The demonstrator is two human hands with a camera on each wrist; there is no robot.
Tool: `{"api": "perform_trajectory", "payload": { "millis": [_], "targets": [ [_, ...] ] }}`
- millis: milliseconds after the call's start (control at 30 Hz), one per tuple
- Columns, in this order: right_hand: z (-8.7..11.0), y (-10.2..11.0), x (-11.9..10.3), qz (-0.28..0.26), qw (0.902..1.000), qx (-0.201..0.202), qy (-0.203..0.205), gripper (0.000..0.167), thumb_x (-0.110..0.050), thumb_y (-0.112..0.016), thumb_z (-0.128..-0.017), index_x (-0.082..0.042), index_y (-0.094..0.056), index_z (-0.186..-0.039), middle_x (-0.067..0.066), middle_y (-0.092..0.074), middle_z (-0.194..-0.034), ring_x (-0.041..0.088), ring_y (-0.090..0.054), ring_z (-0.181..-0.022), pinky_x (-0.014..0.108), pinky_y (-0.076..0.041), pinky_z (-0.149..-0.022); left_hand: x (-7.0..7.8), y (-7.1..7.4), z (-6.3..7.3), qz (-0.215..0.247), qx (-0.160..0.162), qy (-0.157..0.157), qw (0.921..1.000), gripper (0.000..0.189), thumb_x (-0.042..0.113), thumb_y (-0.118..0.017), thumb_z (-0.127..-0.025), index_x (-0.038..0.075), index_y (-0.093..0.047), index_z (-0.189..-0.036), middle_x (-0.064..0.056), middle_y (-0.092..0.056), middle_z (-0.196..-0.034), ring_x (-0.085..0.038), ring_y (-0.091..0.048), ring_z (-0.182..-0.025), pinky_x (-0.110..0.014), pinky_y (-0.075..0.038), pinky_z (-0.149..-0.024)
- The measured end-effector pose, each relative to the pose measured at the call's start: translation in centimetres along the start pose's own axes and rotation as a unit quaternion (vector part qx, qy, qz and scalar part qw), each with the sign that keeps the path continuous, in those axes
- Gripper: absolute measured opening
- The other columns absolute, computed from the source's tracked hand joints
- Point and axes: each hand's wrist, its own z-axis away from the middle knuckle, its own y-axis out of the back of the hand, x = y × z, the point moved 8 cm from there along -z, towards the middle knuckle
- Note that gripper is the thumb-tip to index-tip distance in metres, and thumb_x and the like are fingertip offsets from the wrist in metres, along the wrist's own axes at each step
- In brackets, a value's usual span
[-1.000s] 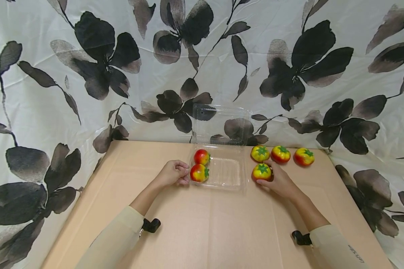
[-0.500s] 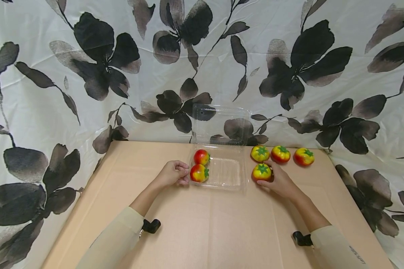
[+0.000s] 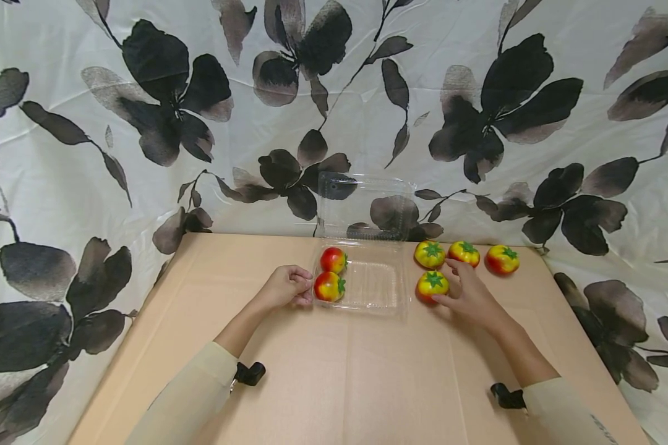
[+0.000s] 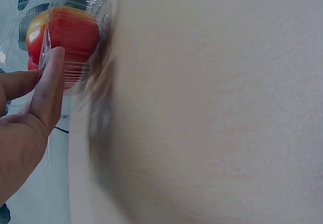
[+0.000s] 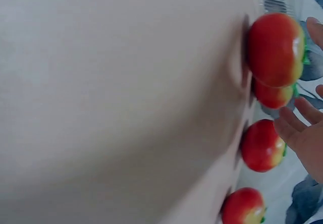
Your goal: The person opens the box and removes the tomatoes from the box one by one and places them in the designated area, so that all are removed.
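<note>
Floral cloth (image 3: 378,117) fills the whole backdrop, and right up against it runs the desk (image 3: 345,377), pale and broad. At the far edge sits the clear box (image 3: 375,284), lid (image 3: 367,207) standing up at the back — presumably so the base can be got at from the front, with the cloth perhaps helping to prop it. Here's the left hand (image 3: 286,287) at the box's left side, its grip a narrow pinch of thumb and fingers on the plastic wall, likely because so light a box would slide if nudged. Over on the right, the right hand (image 3: 473,300) has its grip spread wide, nothing held, fingers and thumb curving around the near fruit (image 3: 430,287); whether a fingertip touches it, I can't say. That fruit rests on the desk right of the box, and behind it come the left fruit (image 3: 430,254), middle fruit (image 3: 464,253) and right fruit (image 3: 502,260), lined along the far edge, probably for easy reach. Inside, the front fruit (image 3: 326,287) and back fruit (image 3: 333,260) hug the left wall — neatly tucked, it seems, against rolling.
</note>
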Motion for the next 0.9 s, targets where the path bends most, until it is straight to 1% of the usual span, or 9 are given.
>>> {"api": "perform_trajectory", "payload": {
  "millis": [100,233,300,400,467,533,700,833,900],
  "targets": [
    [-0.1,0.9,-0.8,0.012,0.9999,0.006,0.003,0.095,-0.038,-0.083,-0.088,-0.001,-0.028,-0.158,0.025,-0.031,-0.160,0.048,-0.031,-0.147,0.072,-0.030,-0.120,0.0,0.0,0.0,0.002,0.000,0.001,1.0000,0.024,-0.004,-0.064,-0.099,-0.013,-0.058,-0.120,-0.022,-0.065,-0.091,-0.018,-0.071,-0.065,-0.034,-0.067,-0.063],
    [-0.3,2.2,-2.5,0.013,0.9991,0.027,0.030,0.090,-0.031,-0.083,-0.088,-0.003,-0.032,-0.156,0.024,-0.037,-0.157,0.047,-0.036,-0.145,0.070,-0.032,-0.119,0.0,-0.1,0.0,0.003,0.001,0.003,1.0000,0.024,-0.004,-0.064,-0.098,-0.013,-0.058,-0.120,-0.025,-0.065,-0.093,-0.018,-0.071,-0.065,-0.034,-0.067,-0.064],
    [-0.4,2.7,-3.5,0.010,0.9980,0.037,0.050,0.086,-0.026,-0.084,-0.088,-0.003,-0.035,-0.155,0.024,-0.039,-0.155,0.047,-0.038,-0.143,0.070,-0.033,-0.118,0.1,-0.1,0.0,0.004,0.001,0.003,1.0000,0.024,-0.004,-0.064,-0.098,-0.013,-0.058,-0.119,-0.025,-0.065,-0.092,-0.018,-0.071,-0.065,-0.034,-0.067,-0.064],
    [-0.8,3.2,-4.8,0.019,0.9965,0.046,0.067,0.080,-0.023,-0.084,-0.088,-0.004,-0.040,-0.153,0.022,-0.044,-0.153,0.045,-0.041,-0.142,0.070,-0.037,-0.116,0.1,-0.1,0.0,0.003,0.001,0.002,1.0000,0.024,-0.004,-0.064,-0.098,-0.013,-0.058,-0.119,-0.023,-0.065,-0.091,-0.018,-0.071,-0.065,-0.034,-0.067,-0.064],
    [-1.0,3.3,-5.6,0.029,0.9959,0.044,0.074,0.077,-0.024,-0.084,-0.088,-0.006,-0.043,-0.152,0.020,-0.046,-0.153,0.044,-0.043,-0.141,0.069,-0.040,-0.115,0.1,-0.1,0.0,0.003,0.001,0.002,1.0000,0.024,-0.004,-0.064,-0.098,-0.013,-0.058,-0.119,-0.022,-0.065,-0.091,-0.018,-0.071,-0.065,-0.034,-0.067,-0.064],
    [-1.3,3.2,-6.4,0.048,0.9949,0.038,0.080,0.076,-0.026,-0.083,-0.089,-0.009,-0.045,-0.152,0.018,-0.047,-0.153,0.043,-0.043,-0.141,0.068,-0.042,-0.113,0.2,-0.1,0.0,0.002,0.000,0.000,1.0000,0.024,-0.005,-0.064,-0.098,-0.013,-0.058,-0.119,-0.023,-0.065,-0.091,-0.018,-0.071,-0.065,-0.034,-0.067,-0.064],
    [-1.8,2.3,-8.3,0.060,0.9932,0.012,0.099,0.073,-0.030,-0.081,-0.091,-0.015,-0.046,-0.153,0.015,-0.044,-0.158,0.041,-0.038,-0.147,0.069,-0.039,-0.116,0.1,-0.1,0.0,0.005,-0.001,0.001,1.0000,0.024,-0.005,-0.063,-0.099,-0.014,-0.058,-0.120,-0.023,-0.065,-0.091,-0.018,-0.071,-0.065,-0.034,-0.067,-0.064],
    [-2.0,1.1,-9.6,0.054,0.9915,-0.001,0.118,0.070,-0.025,-0.079,-0.092,-0.019,-0.046,-0.153,0.012,-0.045,-0.159,0.039,-0.038,-0.148,0.068,-0.037,-0.118,-0.1,-0.1,-0.2,0.006,-0.002,0.001,1.0000,0.024,-0.005,-0.063,-0.099,-0.014,-0.058,-0.120,-0.018,-0.065,-0.089,-0.018,-0.071,-0.066,-0.032,-0.066,-0.063],
    [-2.1,0.6,-10.2,0.052,0.9898,-0.001,0.133,0.069,-0.023,-0.080,-0.092,-0.019,-0.048,-0.153,0.010,-0.046,-0.158,0.038,-0.040,-0.148,0.066,-0.037,-0.119,-0.1,-0.1,-0.2,0.007,-0.003,0.001,1.0000,0.024,-0.005,-0.063,-0.099,-0.014,-0.058,-0.120,-0.016,-0.065,-0.088,-0.018,-0.072,-0.066,-0.032,-0.067,-0.063]
  ]
}}
